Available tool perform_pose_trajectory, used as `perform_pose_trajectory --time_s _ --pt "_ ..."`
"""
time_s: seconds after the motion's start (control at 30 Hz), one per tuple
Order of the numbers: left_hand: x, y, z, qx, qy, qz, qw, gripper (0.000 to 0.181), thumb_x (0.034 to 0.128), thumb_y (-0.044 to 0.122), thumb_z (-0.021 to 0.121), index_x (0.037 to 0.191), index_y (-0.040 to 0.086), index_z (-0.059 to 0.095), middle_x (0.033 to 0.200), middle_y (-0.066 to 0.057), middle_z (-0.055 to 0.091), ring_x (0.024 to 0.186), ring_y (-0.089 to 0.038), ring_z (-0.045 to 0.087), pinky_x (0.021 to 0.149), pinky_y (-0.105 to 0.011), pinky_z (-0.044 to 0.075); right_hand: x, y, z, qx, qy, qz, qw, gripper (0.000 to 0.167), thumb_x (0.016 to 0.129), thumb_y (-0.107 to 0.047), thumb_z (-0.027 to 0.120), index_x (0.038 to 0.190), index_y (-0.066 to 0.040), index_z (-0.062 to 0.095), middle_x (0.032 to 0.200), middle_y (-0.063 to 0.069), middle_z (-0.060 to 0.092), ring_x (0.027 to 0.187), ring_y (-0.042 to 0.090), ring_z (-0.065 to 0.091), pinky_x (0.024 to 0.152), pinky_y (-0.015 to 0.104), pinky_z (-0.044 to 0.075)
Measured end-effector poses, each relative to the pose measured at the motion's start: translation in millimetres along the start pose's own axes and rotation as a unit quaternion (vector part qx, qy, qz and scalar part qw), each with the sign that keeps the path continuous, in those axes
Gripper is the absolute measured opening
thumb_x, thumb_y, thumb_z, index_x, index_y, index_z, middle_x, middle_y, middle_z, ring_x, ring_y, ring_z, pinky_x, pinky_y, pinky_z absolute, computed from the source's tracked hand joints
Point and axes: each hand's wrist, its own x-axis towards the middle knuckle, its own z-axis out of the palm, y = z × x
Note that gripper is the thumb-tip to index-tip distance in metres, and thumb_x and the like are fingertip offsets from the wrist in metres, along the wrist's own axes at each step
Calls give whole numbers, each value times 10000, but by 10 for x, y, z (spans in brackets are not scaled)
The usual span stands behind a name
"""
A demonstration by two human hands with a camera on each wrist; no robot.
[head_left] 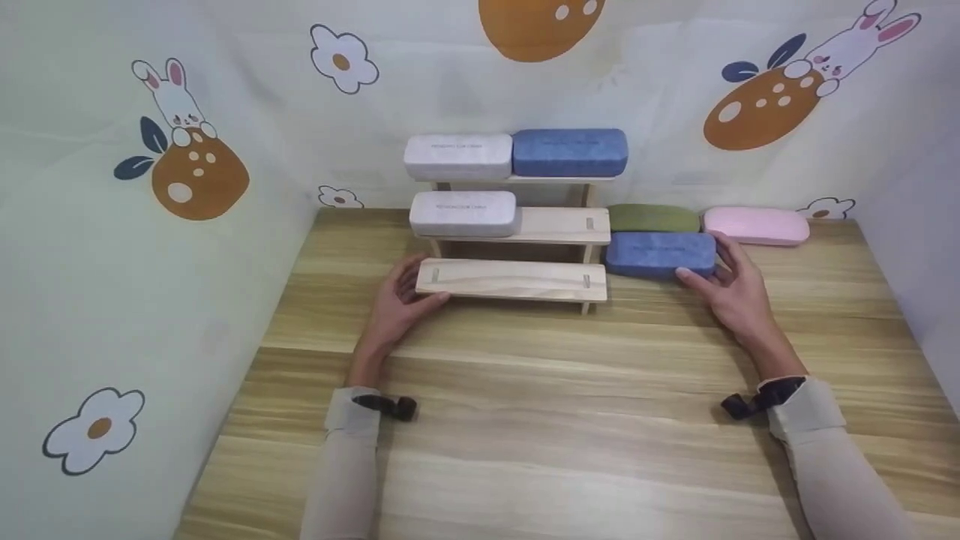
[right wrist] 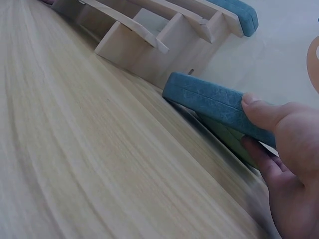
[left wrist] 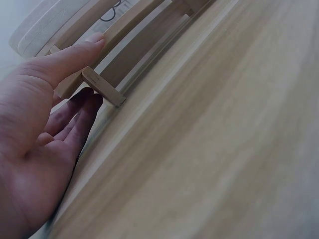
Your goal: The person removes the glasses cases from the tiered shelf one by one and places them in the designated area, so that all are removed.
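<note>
A three-step wooden display rack [head_left: 510, 280] stands on the table. My left hand [head_left: 401, 298] holds the left end of its lowest step; in the left wrist view the thumb [left wrist: 75, 57] lies along the step's edge and the fingers bend in beside the leg. My right hand [head_left: 739, 292] grips the right end of a blue glasses case [head_left: 660, 253]. The right wrist view shows that blue case [right wrist: 209, 102] raised off the tabletop, thumb on one side and fingers on the other. Behind it lies a green glasses case [head_left: 652, 217], partly hidden.
On the top step sit a white glasses case [head_left: 457, 156] and another blue case [head_left: 570, 153]. A second white case [head_left: 463, 214] occupies the middle step's left half. A pink case [head_left: 756, 226] lies at the back right, near the patterned backdrop [head_left: 660, 90].
</note>
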Motion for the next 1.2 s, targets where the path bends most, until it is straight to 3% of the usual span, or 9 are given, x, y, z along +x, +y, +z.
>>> perform_pose_trajectory --time_s 0.17,0.27,0.37,0.5,0.63,0.73,0.87,1.2 --pt "-6 1 -4 -14 -7 -34 10000 853 860 197 947 1586 125 504 1559 -89 604 1451 -252 564 1273 -443 436 -10 23 3 12 -154 -4 9999 840 968 -73 816 1667 -14 354 1686 262 404 1415 140 579 1042 79 519" --pt "-10 4 2 -26 -17 -67 10000 863 870 177 936 1600 98 482 1566 -109 593 1461 -271 554 1279 -457 424 -22 14 -8 -463 -189 -20 9987 832 987 -140 811 1680 -52 360 1637 246 442 1336 69 572 1039 46 483" --pt "-12 6 8 -10 -2 -84 10000 865 870 179 936 1599 89 478 1564 -111 592 1460 -270 554 1274 -455 429 -33 -6 -22 -1182 -113 -64 9929 823 991 -239 820 1683 -119 389 1593 215 489 1336 158 543 1044 52 419" --pt "-10 -3 5 27 31 -94 9999 860 862 197 945 1589 108 494 1563 -97 596 1458 -259 558 1274 -442 432 -32 -8 -31 -1674 -86 -41 9858 829 992 -298 819 1681 -127 392 1575 238 526 1383 327 512 1150 257 389" --pt "-5 -8 2 33 7 -118 9999 878 862 198 944 1601 95 480 1588 -107 581 1475 -268 549 1288 -444 420 -10 -12 -27 -1649 -196 -3 9861 833 1005 -264 802 1682 -66 359 1612 276 496 1477 400 458 1276 504 323" --pt "-3 -4 3 29 -4 -113 9999 885 863 200 943 1605 88 475 1589 -104 580 1476 -266 548 1286 -442 423 10 -16 -19 -1612 -266 -39 9865 836 1012 -229 788 1684 -31 331 1644 302 451 1532 451 410 1324 576 267" --pt "1 -3 5 40 2 -83 10000 870 860 201 947 1595 113 491 1567 -84 596 1458 -247 561 1273 -432 434 39 -13 -3 -1653 -305 -154 9856 835 1017 -205 775 1680 7 313 1681 322 393 1589 492 330 1362 594 197" --pt "10 -17 -7 33 -10 -43 10000 878 860 193 947 1598 86 484 1560 -103 604 1444 -255 575 1268 -433 444 93 28 45 -1720 -267 -563 9831 803 1018 -149 751 1646 98 314 1693 353 347 1606 503 301 1363 581 209"
